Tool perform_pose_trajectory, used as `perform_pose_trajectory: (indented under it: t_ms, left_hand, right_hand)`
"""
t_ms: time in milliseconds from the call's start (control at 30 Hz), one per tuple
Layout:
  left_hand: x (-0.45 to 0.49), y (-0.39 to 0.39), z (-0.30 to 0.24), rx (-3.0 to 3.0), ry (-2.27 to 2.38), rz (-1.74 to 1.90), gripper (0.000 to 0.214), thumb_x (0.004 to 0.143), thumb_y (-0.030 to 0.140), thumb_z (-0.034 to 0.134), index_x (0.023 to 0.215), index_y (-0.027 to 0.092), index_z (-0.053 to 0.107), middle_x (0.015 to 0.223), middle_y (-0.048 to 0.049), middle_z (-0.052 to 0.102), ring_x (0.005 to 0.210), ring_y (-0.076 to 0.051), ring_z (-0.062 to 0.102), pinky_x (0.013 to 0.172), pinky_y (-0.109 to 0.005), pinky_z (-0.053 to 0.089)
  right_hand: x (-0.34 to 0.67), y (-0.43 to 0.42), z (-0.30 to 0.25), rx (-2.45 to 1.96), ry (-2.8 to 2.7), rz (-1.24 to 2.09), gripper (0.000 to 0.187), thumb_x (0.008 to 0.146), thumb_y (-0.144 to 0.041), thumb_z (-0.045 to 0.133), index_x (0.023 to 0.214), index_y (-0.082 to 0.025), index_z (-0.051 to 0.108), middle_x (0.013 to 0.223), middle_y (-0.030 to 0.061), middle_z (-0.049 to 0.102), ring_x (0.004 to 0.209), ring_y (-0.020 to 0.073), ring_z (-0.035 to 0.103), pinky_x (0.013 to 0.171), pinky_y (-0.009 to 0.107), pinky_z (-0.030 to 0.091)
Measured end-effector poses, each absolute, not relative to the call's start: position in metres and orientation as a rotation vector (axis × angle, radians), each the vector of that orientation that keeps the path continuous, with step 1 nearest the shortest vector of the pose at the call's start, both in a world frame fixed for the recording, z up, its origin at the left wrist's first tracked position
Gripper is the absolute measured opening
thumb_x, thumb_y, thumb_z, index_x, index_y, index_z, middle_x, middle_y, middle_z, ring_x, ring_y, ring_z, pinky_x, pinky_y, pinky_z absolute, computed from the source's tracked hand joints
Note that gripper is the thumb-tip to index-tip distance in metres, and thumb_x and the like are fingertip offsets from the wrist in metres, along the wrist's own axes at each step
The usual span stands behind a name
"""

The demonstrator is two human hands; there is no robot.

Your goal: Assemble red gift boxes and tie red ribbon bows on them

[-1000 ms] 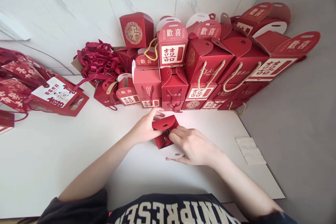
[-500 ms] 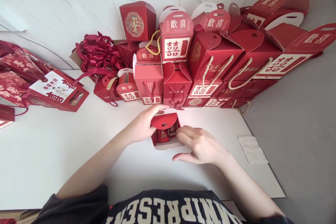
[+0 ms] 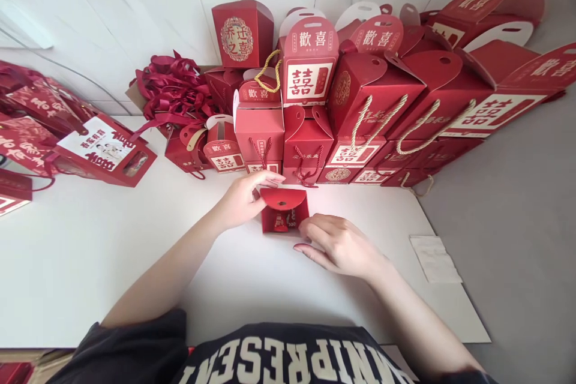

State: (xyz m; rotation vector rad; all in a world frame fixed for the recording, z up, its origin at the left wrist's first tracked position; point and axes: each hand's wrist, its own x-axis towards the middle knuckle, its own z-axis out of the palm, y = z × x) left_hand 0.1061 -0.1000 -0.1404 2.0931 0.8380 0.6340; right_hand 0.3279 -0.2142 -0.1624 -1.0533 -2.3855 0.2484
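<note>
Between my hands on the white table (image 3: 135, 258) stands a small red gift box (image 3: 282, 197) with its top open. Its rounded far flap, with a hole in it, leans over the opening. Inside lie small red-wrapped packets (image 3: 281, 222). My left hand (image 3: 245, 198) is closed around the box's far left corner, fingers behind the flap and thumb by the left wall. At the near right corner, my right hand (image 3: 335, 243) has bent fingers against the wall, its thumb held apart in front. Those fingertips are partly hidden.
Stacked red gift boxes (image 3: 310, 81) with rope handles line the back wall. A heap of dark red ribbons (image 3: 168, 87) sits left of them. Red bags and a box with a white card (image 3: 96, 147) stand far left. A folded white tissue (image 3: 435, 259) lies at right.
The pale near flap of the box, visible before, no longer shows, and the near edge now looks red. Both hands stay at the box. The view has shifted slightly.
</note>
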Motion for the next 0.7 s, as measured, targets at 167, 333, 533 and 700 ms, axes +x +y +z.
perform_pose_trajectory:
  t_ms: [167,333,533,700]
  left_hand:
    - [0.104,-0.095,-0.144,2.207,0.782,0.579,0.037,0.084,0.006,0.046,0.112,0.021,0.066,0.122,-0.0047,0.066,0.113,-0.019,0.061,0.093,-0.032,0.052]
    - [0.099,-0.092,-0.140,2.388,0.561,0.438,0.034,0.086,0.007,0.047,0.104,0.022,0.072,0.120,-0.0029,0.069,0.127,-0.022,0.053,0.109,-0.041,0.041]
    - [0.082,-0.074,-0.135,2.239,1.021,0.920,0.018,0.087,0.018,0.054,0.093,0.020,0.071,0.097,-0.0033,0.073,0.091,-0.017,0.068,0.084,-0.029,0.053]
    - [0.027,-0.011,-0.116,2.044,1.696,1.614,0.025,0.081,0.013,0.058,0.104,0.016,0.065,0.098,-0.0041,0.067,0.082,-0.015,0.061,0.078,-0.029,0.050]
  right_hand:
    - [0.327,-0.213,-0.169,-1.100,-2.257,0.162,0.016,0.095,-0.023,0.054,0.109,-0.016,0.055,0.094,0.0086,0.067,0.080,0.0187,0.061,0.071,0.032,0.051]
    - [0.322,-0.207,-0.178,-1.214,-2.162,-0.045,0.041,0.093,-0.018,0.056,0.134,-0.024,0.050,0.138,0.0106,0.054,0.122,0.0252,0.052,0.101,0.044,0.044]
    - [0.317,-0.205,-0.188,-1.380,-2.265,0.077,0.044,0.097,-0.034,0.050,0.136,-0.015,0.052,0.149,0.0140,0.043,0.133,0.0291,0.042,0.107,0.046,0.042]
    - [0.318,-0.206,-0.187,-1.389,-2.273,0.115,0.044,0.097,-0.035,0.048,0.136,-0.015,0.052,0.148,0.0142,0.043,0.133,0.0289,0.041,0.106,0.046,0.044]
